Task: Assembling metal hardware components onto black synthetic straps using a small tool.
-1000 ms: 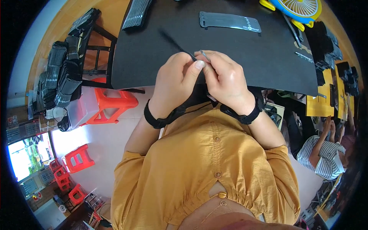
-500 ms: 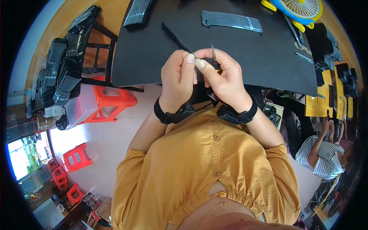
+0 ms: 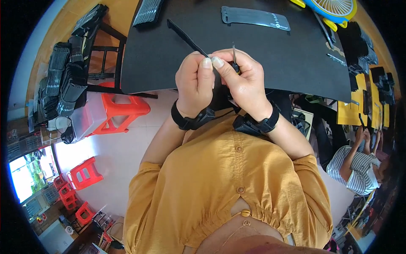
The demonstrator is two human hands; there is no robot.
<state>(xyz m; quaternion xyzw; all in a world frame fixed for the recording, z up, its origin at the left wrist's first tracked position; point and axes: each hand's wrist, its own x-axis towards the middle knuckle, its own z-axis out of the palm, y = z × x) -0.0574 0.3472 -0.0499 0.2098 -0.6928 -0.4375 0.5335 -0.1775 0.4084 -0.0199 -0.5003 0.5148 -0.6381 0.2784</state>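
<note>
My left hand (image 3: 195, 82) pinches a narrow black strap (image 3: 186, 37) between thumb and fingers; its free end sticks up and to the left above the table. Thumb tip to thumb tip with it, my right hand (image 3: 244, 80) is closed at the strap's near end. Tucked in the right hand is a small tool with a thin pointed metal blade (image 3: 234, 51) and a dark handle showing some yellow; most of the handle is hidden by the fingers. Both hands are held over the near edge of the black table (image 3: 156, 63).
Beyond my hands lie a flat grey strip bundle (image 3: 253, 17) and another stack of strips (image 3: 148, 12). A blue and yellow fan (image 3: 332, 10) stands far right. Black bundles (image 3: 63, 80) and red stools (image 3: 122, 112) are at left; a person in stripes (image 3: 353, 169) works at right.
The strap's free end has shifted slightly up and left. My hands have moved a little to the left, still pinched together.
</note>
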